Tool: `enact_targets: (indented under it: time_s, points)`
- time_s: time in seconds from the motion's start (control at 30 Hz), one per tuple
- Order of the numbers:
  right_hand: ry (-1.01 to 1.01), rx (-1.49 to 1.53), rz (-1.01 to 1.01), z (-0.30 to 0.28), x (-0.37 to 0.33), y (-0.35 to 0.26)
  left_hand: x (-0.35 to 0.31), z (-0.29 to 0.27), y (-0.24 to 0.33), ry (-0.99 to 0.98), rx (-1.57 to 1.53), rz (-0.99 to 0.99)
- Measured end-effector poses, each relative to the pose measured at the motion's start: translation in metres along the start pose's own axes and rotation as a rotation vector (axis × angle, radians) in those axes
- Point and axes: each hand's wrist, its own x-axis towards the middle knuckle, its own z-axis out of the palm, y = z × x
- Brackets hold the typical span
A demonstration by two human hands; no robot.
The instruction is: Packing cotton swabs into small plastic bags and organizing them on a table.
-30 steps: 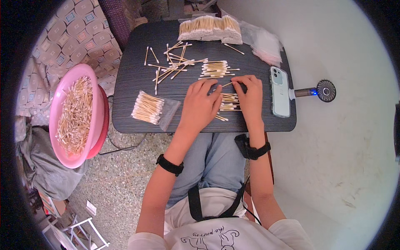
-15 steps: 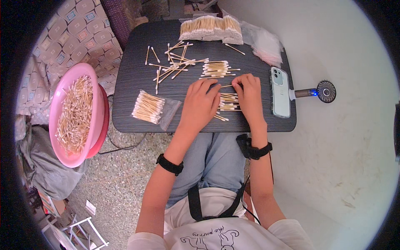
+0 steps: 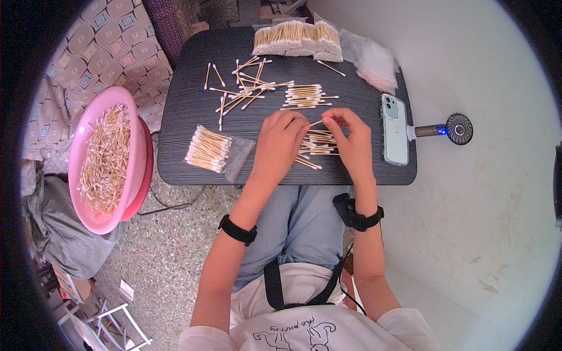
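Observation:
A single cotton swab (image 3: 316,123) spans the gap between my hands, one tip at each. My left hand (image 3: 278,140) pinches its left end, fingers curled over, and my right hand (image 3: 352,140) has thumb and fingertips closed at its other end. Just below the swab, partly hidden by both hands, lies a loose row of cotton swabs (image 3: 319,142) on the table. Farther off sits a neater stack of swabs (image 3: 303,95), lined up side by side. To its left, more swabs (image 3: 253,88) are scattered at various angles.
A dark table (image 3: 181,105) carries a swab-filled clear bag (image 3: 209,150), several packed swab bundles (image 3: 297,40), clear plastic bags (image 3: 374,64) and a phone (image 3: 394,130). A small fan (image 3: 458,128) juts past the right edge, near the wall. Left stands a pink basin (image 3: 136,164) of swabs.
The swab between my hands has tilted and lifted slightly, its right end higher. My right hand has shifted a little, its fingers now pointing more to the left.

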Motion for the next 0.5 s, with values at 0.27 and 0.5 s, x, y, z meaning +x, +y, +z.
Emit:
enact_targets:
  time_s: [0.27, 0.5]
  points:
    - [0.064, 0.466, 0.295, 0.0029, -0.0019, -0.0032, 0.0009, -0.0041, 0.0011, 0.016, 0.004, 0.011]
    - [0.046, 0.483, 0.308, 0.0049, -0.0035, -0.0016, 0.0015, -0.0044, 0.0016, 0.017, 0.018, 0.029]
